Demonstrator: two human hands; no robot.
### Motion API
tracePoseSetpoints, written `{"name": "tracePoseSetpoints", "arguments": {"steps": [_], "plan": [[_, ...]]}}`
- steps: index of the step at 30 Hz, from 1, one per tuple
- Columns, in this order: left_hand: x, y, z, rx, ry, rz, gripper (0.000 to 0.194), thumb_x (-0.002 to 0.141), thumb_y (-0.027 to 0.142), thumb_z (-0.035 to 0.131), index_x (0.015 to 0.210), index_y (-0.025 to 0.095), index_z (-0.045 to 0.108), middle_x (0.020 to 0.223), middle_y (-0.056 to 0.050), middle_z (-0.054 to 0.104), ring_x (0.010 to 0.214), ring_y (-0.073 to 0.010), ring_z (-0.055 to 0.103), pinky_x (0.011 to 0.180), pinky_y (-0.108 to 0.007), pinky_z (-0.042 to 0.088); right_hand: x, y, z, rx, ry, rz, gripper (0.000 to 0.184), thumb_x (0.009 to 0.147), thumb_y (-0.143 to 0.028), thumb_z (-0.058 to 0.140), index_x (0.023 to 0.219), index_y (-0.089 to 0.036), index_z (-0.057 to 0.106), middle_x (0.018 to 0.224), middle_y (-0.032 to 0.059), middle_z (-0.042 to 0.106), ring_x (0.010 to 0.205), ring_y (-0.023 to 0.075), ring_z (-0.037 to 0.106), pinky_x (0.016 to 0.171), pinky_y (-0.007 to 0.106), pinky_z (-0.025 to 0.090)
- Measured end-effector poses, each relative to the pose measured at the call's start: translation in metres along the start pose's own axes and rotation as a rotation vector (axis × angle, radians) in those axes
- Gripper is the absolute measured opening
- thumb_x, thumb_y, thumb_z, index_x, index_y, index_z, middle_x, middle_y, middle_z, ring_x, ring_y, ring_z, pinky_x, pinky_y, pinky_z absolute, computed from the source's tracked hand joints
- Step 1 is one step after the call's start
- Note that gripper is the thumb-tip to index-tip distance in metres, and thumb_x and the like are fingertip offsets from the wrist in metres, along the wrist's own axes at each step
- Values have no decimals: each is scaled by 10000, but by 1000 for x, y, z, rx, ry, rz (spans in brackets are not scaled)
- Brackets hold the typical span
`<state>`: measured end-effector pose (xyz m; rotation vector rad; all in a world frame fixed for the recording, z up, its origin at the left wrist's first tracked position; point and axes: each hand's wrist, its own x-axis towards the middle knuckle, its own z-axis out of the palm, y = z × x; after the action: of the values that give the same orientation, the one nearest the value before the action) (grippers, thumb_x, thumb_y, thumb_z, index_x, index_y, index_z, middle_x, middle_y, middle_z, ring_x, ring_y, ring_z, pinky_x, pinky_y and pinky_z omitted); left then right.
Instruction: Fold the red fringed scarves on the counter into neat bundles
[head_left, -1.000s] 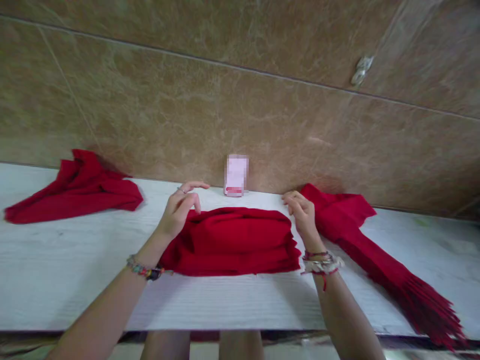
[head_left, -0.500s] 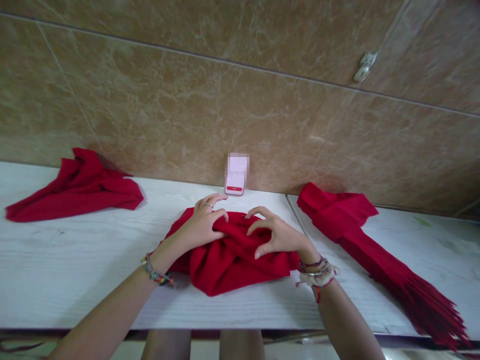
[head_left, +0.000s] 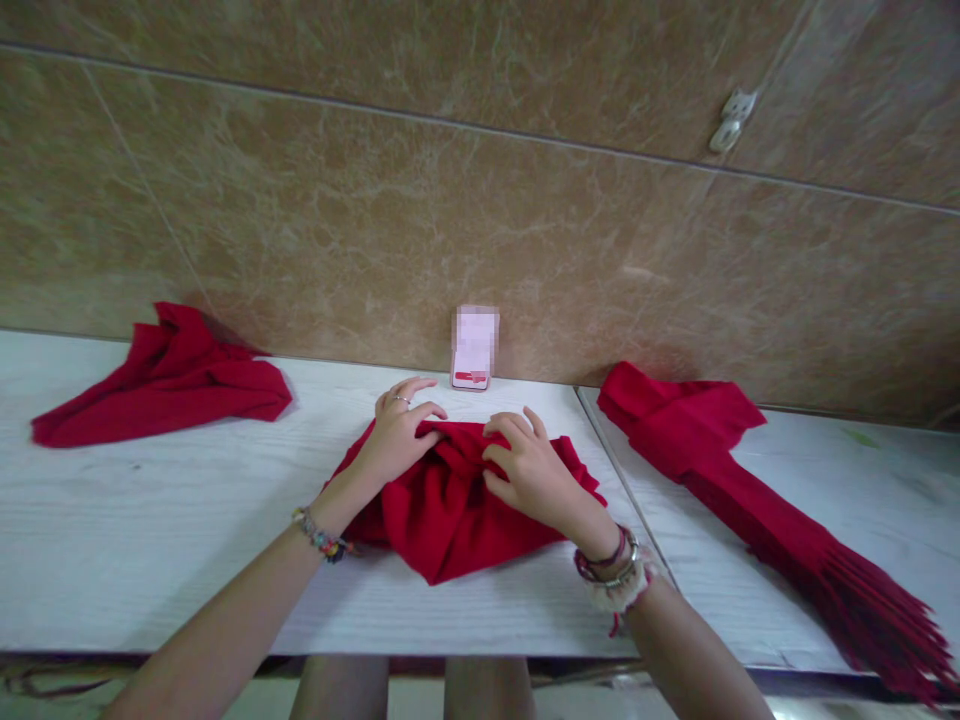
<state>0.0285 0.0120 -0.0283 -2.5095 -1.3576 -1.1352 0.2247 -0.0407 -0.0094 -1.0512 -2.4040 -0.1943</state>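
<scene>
A crumpled red cloth (head_left: 450, 535), gathered into folds, lies on the white table in front of me. My left hand (head_left: 397, 430) rests over its upper left part, fingers bent and apart, with the thumb at the cloth's top edge. On the upper right part is my right hand (head_left: 532, 465), its curved fingers spaced apart and their tips touching the folds. What lies under the folds is hidden. A second red cloth (head_left: 180, 385) lies bunched at the left by the wall. To the right is a folded red scarf (head_left: 720, 475) with a fringed end.
A phone (head_left: 472, 350) with a lit screen leans upright against the brown marbled tile wall (head_left: 300, 220). A small whitish fitting (head_left: 731, 120) is on the wall at upper right. The white wood-grain table (head_left: 187, 560) has a seam right of the middle cloth.
My right hand has turned and moved a little left, its fingers more curled over the cloth. My left hand has shifted slightly left. The cloth's folds have changed shape.
</scene>
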Motion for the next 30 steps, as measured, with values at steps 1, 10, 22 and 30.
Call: {"name": "tracePoseSetpoints", "arguments": {"steps": [1, 10, 22, 30], "plan": [[0, 1, -1, -23, 24, 13, 113, 711, 188, 549, 800, 199, 617, 1178, -75, 457, 1118, -257, 387, 937, -461, 306, 1, 5, 2, 53, 57, 50, 70, 725, -156, 534, 729, -180, 599, 943, 77, 545, 943, 208, 494, 922, 455, 313], [-9, 23, -1, -113, -120, 290, 279, 666, 365, 652, 896, 209, 629, 1262, -91, 381, 1192, -298, 272, 979, -483, 255, -2, 75, 16, 277, 183, 613, 67, 664, -151, 527, 629, -188, 569, 675, 16, 548, 678, 171, 535, 657, 319, 451], [-8, 21, 11, -50, -28, 84, 152, 748, 282, 585, 836, 190, 669, 1223, -96, 456, 1151, -276, 341, 951, -478, 313, 0, 25, 11, -124, 108, 226, 175, 738, -231, 574, 896, -178, 629, 1040, 120, 528, 992, 266, 457, 849, 445, 372], [-14, 26, 24, 3, -141, 152, 57, 718, 173, 600, 694, 191, 649, 1271, -78, 419, 1202, -292, 279, 958, -492, 277, 0, 29, 14, -202, 136, 316, 177, 790, -136, 471, 721, -184, 626, 978, 105, 545, 932, 247, 471, 822, 433, 362]]}}
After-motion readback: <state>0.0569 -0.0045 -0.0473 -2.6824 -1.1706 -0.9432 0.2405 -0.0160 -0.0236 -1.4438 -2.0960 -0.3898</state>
